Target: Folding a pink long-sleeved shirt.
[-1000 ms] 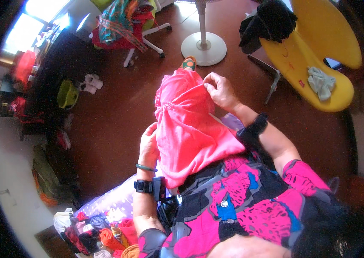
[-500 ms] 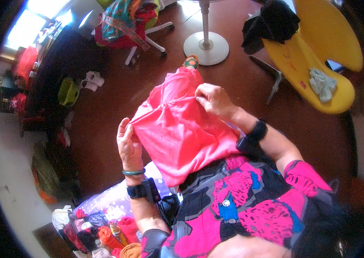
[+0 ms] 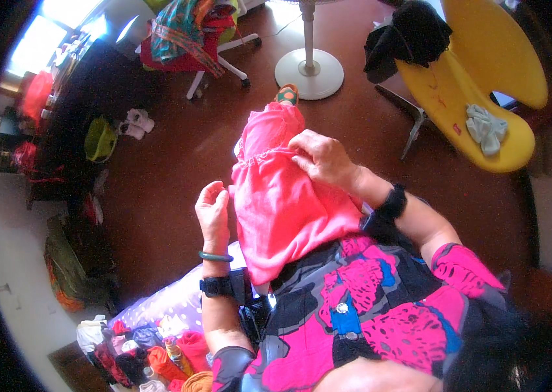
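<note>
A home, this: pedestal fan (image 3: 308, 55) beyond the right hand (image 3: 323, 159), clothes (image 3: 174, 34) on a swivel chair (image 3: 233, 70) farther left, yellow lounge chair (image 3: 455, 91) rightward.

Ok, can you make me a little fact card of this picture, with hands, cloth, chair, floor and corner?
Left hand: the left hand is at the left edge of the pink cloth; I can't tell if it grips
Right hand: the right hand pinches the cloth near its gathered band
Pink cloth: spread over the lap, wrinkled
Yellow chair: pale cloth and black cloth on it
Floor: white stand with a round base, green container
Lower-left corner: colourful cloths, some seemingly rolled
</note>
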Tool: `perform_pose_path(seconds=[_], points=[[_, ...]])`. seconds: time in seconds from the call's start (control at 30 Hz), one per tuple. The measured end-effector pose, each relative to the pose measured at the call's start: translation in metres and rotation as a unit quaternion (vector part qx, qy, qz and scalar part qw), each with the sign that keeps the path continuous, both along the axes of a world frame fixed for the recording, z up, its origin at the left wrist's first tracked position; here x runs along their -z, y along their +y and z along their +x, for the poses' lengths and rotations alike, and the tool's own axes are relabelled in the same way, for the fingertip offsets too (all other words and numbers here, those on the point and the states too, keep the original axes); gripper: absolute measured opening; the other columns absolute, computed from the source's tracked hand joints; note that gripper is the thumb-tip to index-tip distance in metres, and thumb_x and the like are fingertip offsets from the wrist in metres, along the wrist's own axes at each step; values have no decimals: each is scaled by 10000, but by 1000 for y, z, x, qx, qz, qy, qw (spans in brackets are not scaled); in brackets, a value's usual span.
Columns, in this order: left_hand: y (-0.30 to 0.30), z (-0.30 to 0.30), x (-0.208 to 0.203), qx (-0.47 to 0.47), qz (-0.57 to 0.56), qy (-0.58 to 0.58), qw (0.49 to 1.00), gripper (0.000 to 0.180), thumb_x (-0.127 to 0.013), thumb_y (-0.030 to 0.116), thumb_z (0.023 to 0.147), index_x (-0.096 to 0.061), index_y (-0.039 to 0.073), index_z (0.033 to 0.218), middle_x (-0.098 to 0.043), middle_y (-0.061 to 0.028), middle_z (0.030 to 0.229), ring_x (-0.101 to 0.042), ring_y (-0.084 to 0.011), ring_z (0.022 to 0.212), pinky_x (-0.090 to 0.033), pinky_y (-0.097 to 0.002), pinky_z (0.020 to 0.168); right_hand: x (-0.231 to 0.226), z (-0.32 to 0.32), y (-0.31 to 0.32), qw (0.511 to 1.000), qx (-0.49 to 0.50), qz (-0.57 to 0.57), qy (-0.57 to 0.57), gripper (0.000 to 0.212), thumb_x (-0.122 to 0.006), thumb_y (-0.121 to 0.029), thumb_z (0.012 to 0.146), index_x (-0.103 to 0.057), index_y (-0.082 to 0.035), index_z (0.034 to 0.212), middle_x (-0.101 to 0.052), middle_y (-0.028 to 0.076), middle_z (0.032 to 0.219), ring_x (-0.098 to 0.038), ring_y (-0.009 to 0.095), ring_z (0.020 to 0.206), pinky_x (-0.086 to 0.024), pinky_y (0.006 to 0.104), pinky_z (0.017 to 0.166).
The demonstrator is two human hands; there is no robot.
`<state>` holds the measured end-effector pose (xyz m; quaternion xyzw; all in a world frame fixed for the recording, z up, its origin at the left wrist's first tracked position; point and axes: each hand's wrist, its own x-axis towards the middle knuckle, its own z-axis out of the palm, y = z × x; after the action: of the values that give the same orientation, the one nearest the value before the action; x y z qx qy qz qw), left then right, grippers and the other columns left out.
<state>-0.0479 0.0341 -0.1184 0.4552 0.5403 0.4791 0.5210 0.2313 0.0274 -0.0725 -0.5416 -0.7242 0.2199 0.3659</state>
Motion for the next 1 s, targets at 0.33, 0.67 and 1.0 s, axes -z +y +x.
perform_pose_path(seconds=[0.33, 0.67, 1.0], points=[[-29, 58, -52, 156, 305, 401, 850, 331, -656, 128, 792, -588, 25, 1100, -551, -178, 1142, -527, -349, 1063, -441, -396, 922, -8, -14, -8, 995, -67, 64, 23, 123, -603, -66, 806, -585, -43, 925, -603, 152, 851, -607, 340, 826, -503, 401, 714], [-29, 70, -65, 136, 344, 419, 829, 372, -638, 144, 808, -578, 25, 1156, -501, -198, 1254, -492, -353, 1161, -429, -389, 958, 1, -15, -17, 993, -113, 37, -2, 134, -601, -86, 805, -584, -46, 932, -588, 145, 847, -606, 333, 794, -501, 402, 696], [6, 52, -39, 111, 161, 213, 957, 294, -566, 122, 893, -559, 22, 1170, -561, -166, 1197, -567, -265, 1073, -464, -352, 900, 2, 22, 43, 998, 24, 35, 43, 145, -588, -79, 768, -597, -42, 907, -607, 191, 860, -612, 356, 810, -491, 430, 714]])
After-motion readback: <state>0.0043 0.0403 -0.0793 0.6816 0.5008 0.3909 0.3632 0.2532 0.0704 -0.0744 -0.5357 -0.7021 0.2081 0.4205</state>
